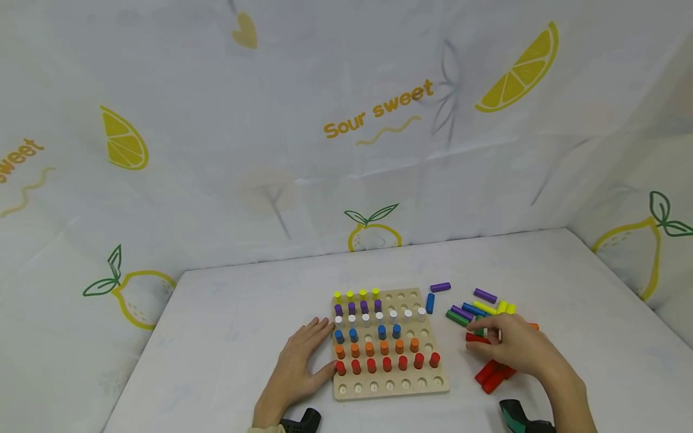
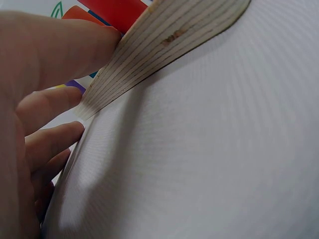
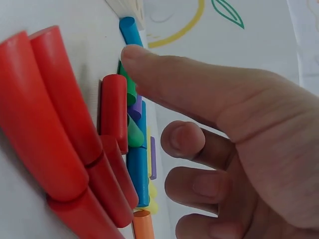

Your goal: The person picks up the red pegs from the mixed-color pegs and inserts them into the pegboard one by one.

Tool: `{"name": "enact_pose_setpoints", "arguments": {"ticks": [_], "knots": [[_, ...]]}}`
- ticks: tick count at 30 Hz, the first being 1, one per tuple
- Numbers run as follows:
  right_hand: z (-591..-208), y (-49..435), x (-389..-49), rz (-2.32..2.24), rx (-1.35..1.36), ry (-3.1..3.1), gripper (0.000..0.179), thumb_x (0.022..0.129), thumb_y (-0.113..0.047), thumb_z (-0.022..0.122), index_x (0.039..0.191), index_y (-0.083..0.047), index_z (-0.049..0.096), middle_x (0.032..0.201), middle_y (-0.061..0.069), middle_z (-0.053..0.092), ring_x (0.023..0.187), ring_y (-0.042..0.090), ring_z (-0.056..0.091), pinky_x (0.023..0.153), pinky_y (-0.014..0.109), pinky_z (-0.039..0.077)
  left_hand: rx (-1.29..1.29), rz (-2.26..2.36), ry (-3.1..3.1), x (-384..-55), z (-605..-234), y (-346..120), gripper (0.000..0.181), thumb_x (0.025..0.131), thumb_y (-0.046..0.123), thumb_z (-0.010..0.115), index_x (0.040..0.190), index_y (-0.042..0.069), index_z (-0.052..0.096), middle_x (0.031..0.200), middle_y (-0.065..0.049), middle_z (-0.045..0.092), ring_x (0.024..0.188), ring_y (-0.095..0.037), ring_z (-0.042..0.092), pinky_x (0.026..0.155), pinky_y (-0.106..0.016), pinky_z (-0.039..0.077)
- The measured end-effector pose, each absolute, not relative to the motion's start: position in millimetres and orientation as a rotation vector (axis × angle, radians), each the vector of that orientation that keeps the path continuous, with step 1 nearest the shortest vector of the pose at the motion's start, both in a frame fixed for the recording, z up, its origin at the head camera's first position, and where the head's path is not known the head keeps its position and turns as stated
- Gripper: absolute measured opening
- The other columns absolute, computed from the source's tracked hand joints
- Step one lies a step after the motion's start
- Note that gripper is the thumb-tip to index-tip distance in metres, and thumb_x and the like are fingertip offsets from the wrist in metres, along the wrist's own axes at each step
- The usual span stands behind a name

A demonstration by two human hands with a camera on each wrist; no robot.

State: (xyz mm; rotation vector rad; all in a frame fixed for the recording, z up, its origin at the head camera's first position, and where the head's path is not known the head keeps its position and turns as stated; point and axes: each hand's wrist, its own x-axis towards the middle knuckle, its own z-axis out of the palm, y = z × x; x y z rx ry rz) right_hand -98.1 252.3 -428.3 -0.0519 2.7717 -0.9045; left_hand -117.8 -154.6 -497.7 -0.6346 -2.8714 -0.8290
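A wooden pegboard (image 1: 381, 394) lies flat on the table with rows of yellow, purple, white, blue, orange and red pegs upright in it. A hole shows in the blue row between pegs, and the front row is bare holes. My left hand (image 1: 295, 364) rests at the board's left edge, thumb and fingertips right at its side (image 2: 164, 47). Over the loose pegs to the right is my right hand (image 1: 517, 346), thumb and fingers apart with nothing between them. Nearest to its thumb lies a red peg (image 3: 114, 112), beside a green peg (image 3: 134, 133).
Several red pegs (image 1: 492, 380) lie in front of the right hand. Beyond it are loose blue, yellow and purple pegs (image 1: 485, 295). A blue peg (image 1: 430, 303) lies close to the board's right edge. A white patterned cloth (image 1: 292, 150) hangs behind the table.
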Motion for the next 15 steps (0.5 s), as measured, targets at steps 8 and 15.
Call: {"name": "enact_pose_setpoints", "arguments": {"ticks": [8, 15], "knots": [[-434.3, 251.2, -100.7, -0.841, 0.018, 2.784, 0.033, 0.083, -0.031, 0.084, 0.107, -0.010, 0.080, 0.059, -0.003, 0.043, 0.055, 0.014, 0.046, 0.046, 0.020, 0.030, -0.628, -0.854, -2.866, -117.5, -496.9, -154.5, 0.065, 0.086, 0.044, 0.068, 0.147, 0.024, 0.058, 0.151, 0.000, 0.059, 0.149, -0.026, 0.046, 0.123, -0.055, 0.038], [-438.3, 249.5, -101.7, -0.810, 0.033, 2.790, 0.031, 0.082, -0.030, 0.084, 0.105, -0.010, 0.080, 0.056, -0.003, 0.040, 0.052, 0.013, 0.043, 0.046, 0.020, 0.026, -0.633, -0.860, -2.866, -118.1, -497.3, -154.6, 0.064, 0.086, 0.044, 0.068, 0.147, 0.024, 0.058, 0.151, -0.001, 0.059, 0.148, -0.026, 0.046, 0.123, -0.055, 0.038]]}}
